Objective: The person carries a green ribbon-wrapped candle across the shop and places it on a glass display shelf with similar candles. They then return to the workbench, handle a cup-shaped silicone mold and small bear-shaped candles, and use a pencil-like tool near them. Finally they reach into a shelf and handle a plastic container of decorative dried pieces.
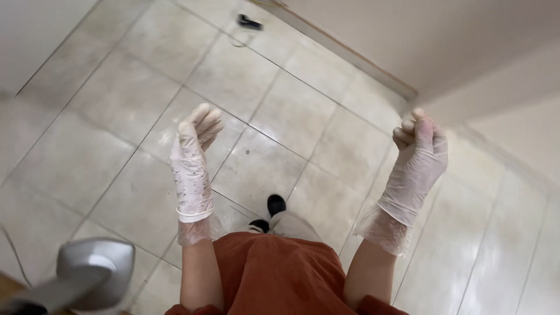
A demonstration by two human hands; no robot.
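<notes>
Both hands hang above the floor [116, 87], left hand [192, 166] well apart from right hand [417, 160].

I see both forearms raised in front of my chest, bare from the rolled sleeves to the wrists. My left hand [193, 154] wears a thin white glove speckled with dark spots, fingers loosely curved and pointing up, holding nothing. My right hand [419, 153], also gloved, is curled into a loose fist, thumb on top, empty.
</notes>
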